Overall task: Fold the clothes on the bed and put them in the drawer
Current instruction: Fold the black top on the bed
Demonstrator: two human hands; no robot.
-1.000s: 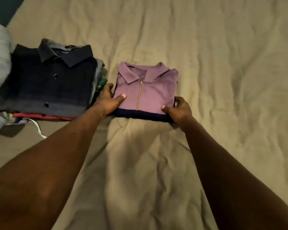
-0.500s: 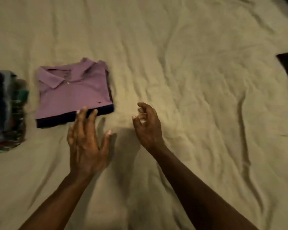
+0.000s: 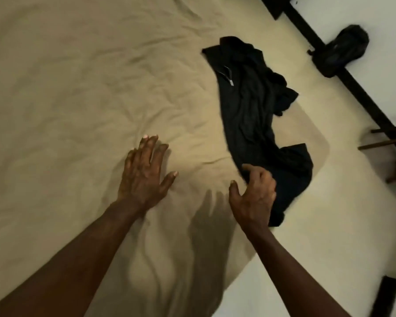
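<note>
A crumpled black garment [image 3: 254, 115] with a metal zip lies on the beige bed sheet [image 3: 78, 88], near the bed's right corner. My right hand [image 3: 253, 195] is at the garment's near end. Its bent fingers lie on the cloth, and its thumb is spread out over the sheet. My left hand [image 3: 144, 175] is flat over the bare sheet to the left of the garment, fingers straight and holding nothing. No folded clothes and no drawer are in view.
The bed's rounded corner [image 3: 322, 143] meets a white floor on the right. A black bag [image 3: 345, 51] sits on the floor against a dark strip [image 3: 361, 97]. Two wooden bars [image 3: 389, 136] stick in from the right edge.
The view swung right, so the folded purple shirt and the stack left the frame. Both hands let go of the purple shirt, and my right hand reached the black garment.
</note>
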